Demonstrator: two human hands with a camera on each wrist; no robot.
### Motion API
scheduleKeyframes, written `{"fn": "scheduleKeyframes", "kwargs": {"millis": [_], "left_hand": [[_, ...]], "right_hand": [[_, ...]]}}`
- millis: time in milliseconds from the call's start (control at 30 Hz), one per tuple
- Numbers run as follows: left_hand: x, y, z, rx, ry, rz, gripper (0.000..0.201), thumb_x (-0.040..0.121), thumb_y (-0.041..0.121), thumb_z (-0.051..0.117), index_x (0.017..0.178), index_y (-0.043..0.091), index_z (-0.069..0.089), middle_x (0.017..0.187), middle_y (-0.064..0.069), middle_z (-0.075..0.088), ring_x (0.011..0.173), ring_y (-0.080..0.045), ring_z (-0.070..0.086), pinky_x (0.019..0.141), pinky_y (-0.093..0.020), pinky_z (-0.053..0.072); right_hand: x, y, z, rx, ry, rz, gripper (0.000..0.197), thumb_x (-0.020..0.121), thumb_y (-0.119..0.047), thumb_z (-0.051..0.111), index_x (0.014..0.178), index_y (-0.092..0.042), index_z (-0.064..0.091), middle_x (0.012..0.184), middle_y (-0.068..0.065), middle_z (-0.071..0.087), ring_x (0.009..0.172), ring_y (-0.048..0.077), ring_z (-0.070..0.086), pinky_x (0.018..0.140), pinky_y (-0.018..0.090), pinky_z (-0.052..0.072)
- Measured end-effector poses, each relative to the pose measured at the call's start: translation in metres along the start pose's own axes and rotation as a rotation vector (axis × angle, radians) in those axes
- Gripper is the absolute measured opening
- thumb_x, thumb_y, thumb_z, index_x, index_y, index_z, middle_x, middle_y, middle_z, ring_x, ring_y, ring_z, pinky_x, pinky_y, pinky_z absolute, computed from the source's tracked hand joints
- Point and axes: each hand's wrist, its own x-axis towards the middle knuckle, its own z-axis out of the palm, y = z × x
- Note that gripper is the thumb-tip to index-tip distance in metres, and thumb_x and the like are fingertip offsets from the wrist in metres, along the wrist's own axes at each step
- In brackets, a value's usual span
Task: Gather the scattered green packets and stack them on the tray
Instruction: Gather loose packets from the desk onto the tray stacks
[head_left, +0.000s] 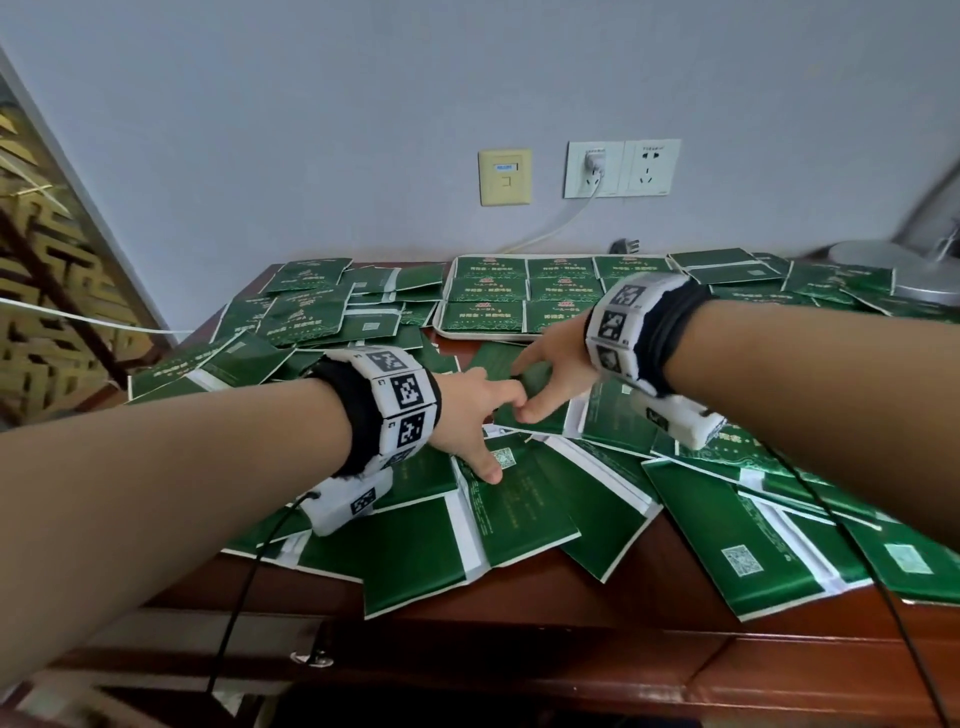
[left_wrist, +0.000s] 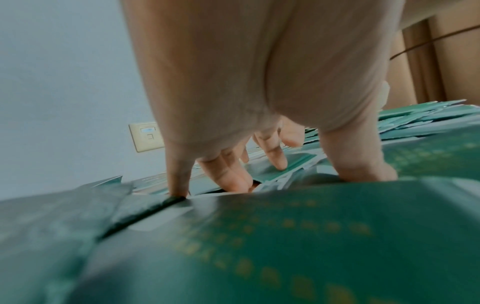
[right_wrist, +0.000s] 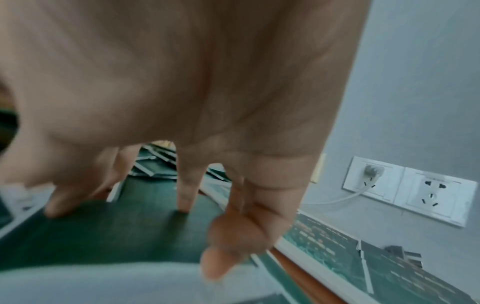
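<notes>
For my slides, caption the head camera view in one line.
Left hand and right hand touch a green packet amid scattered packets, tray behind.

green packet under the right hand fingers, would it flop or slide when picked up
The flat green rectangular packet looks thin and sheet-like, so it will probably flex rather than stay rigid. Its smooth face rests on other loose packets, so it may slide under the fingers of the right hand.

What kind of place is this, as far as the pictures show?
Probably an ordinary room, perhaps in a home or hotel, not a workshop: a reddish wooden desk against a plain wall, power sockets and a beige data outlet on that wall, and what looks like a metal lamp base on the desk.
</notes>
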Motion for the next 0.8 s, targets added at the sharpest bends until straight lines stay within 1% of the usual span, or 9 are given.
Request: {"fn": "scheduleKeyframes", "kwargs": {"millis": [100,167,233,433,567,600,667,733,800], "left_hand": [[0.001,0.004,-0.002,0.003,0.014,0.072,0.066,0.073,0.037,0.080,0.128,0.040,0.043,0.116,-0.004,0.037,0.106,-0.024,0.048,0.092,-0.040,0.045],[0.004,0.007,-0.003,0.018,0.001,0.108,0.062,0.074,0.032,0.079,0.125,0.045,0.046,0.120,-0.003,0.033,0.113,-0.023,0.038,0.096,-0.042,0.040],[0.006,0.009,-0.003,0.031,-0.021,0.116,0.061,0.074,0.031,0.078,0.123,0.048,0.046,0.123,-0.001,0.030,0.115,-0.022,0.032,0.098,-0.045,0.039],[0.011,0.014,-0.006,0.117,-0.025,0.110,0.057,0.069,0.033,0.081,0.114,0.043,0.046,0.122,0.001,0.030,0.115,-0.020,0.029,0.095,-0.043,0.040],[0.012,0.015,-0.007,0.097,0.033,0.175,0.055,0.069,0.033,0.083,0.113,0.033,0.051,0.117,0.005,0.041,0.109,-0.016,0.035,0.094,-0.040,0.042],[0.011,0.014,-0.007,0.082,0.038,0.186,0.052,0.070,0.032,0.082,0.113,0.031,0.052,0.113,0.006,0.045,0.107,-0.015,0.038,0.093,-0.038,0.043],[0.011,0.012,-0.007,0.075,0.026,0.200,0.047,0.072,0.031,0.081,0.112,0.029,0.056,0.107,0.008,0.051,0.106,-0.015,0.042,0.092,-0.035,0.044],[0.011,0.011,-0.007,0.090,0.003,0.198,0.046,0.073,0.033,0.080,0.113,0.030,0.057,0.103,0.007,0.055,0.102,-0.015,0.046,0.087,-0.034,0.046],[0.012,0.010,-0.008,0.107,-0.014,0.204,0.045,0.073,0.033,0.080,0.111,0.030,0.056,0.101,0.005,0.056,0.100,-0.016,0.047,0.081,-0.033,0.046]], "right_hand": [[-0.001,0.002,-0.005,-0.113,-0.003,-0.023,0.080,0.086,-0.041,0.065,0.151,-0.033,0.019,0.145,0.004,0.035,0.125,0.023,0.045,0.094,0.030,0.040],[0.002,-0.001,-0.007,-0.183,0.028,-0.078,0.075,0.086,-0.036,0.066,0.149,-0.030,0.025,0.144,0.004,0.032,0.126,0.023,0.040,0.093,0.031,0.038],[0.009,-0.003,-0.006,-0.228,0.046,-0.131,0.073,0.080,-0.040,0.071,0.142,-0.024,0.034,0.140,0.002,0.040,0.128,0.023,0.037,0.094,0.032,0.034],[0.025,0.007,-0.005,-0.287,0.057,-0.131,0.065,0.071,-0.058,0.072,0.122,-0.028,0.047,0.121,-0.008,0.054,0.117,0.020,0.036,0.060,0.023,0.020],[0.022,0.011,-0.001,-0.228,0.068,-0.094,0.067,0.075,-0.055,0.070,0.127,-0.023,0.044,0.108,-0.005,0.050,0.111,0.017,0.039,0.077,0.023,0.021],[0.022,0.011,0.000,-0.223,0.075,-0.080,0.071,0.074,-0.057,0.070,0.131,-0.023,0.043,0.109,-0.004,0.050,0.110,0.018,0.038,0.081,0.023,0.026],[0.023,0.011,0.001,-0.249,0.078,-0.072,0.079,0.070,-0.063,0.068,0.135,-0.026,0.042,0.115,-0.003,0.054,0.114,0.023,0.036,0.093,0.032,0.038],[0.024,0.010,0.000,-0.288,0.083,-0.061,0.078,0.068,-0.068,0.066,0.131,-0.027,0.046,0.118,0.001,0.054,0.116,0.026,0.036,0.095,0.041,0.042],[0.023,0.009,-0.001,-0.291,0.087,-0.059,0.077,0.068,-0.067,0.067,0.130,-0.027,0.047,0.120,0.002,0.053,0.118,0.028,0.036,0.095,0.043,0.042]]}}
